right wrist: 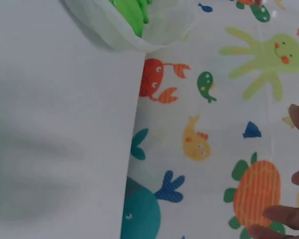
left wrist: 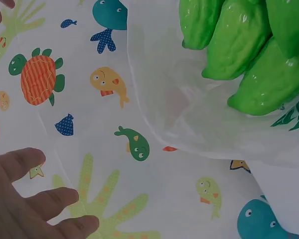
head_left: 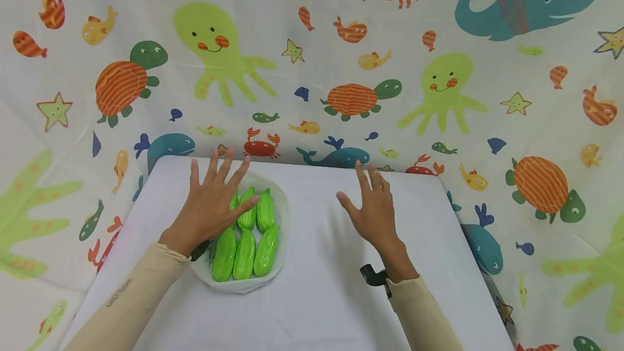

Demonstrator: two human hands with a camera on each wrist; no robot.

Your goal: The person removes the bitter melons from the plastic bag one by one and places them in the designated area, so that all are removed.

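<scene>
My left hand [head_left: 207, 207] hovers with spread fingers over the left side of a round container [head_left: 234, 287] lined with a thin white plastic bag. Inside lie several glossy, bright green vegetables [head_left: 245, 253], plump and tapering at one end, set in two rows; the hand hides part of the far row. Nothing is in its grasp. To the right of the container, my right hand [head_left: 375, 215] is held above the white table, fingers apart and holding nothing. The left wrist view shows the vegetables [left wrist: 239, 42] close up, with green leaf print on the bag.
A white-covered table [head_left: 317, 297] carries the container on its left half. Behind and around it hangs a cloth [head_left: 302, 10] printed with sea animals. A dark wrist camera mount [head_left: 373, 275] sits at my right wrist.
</scene>
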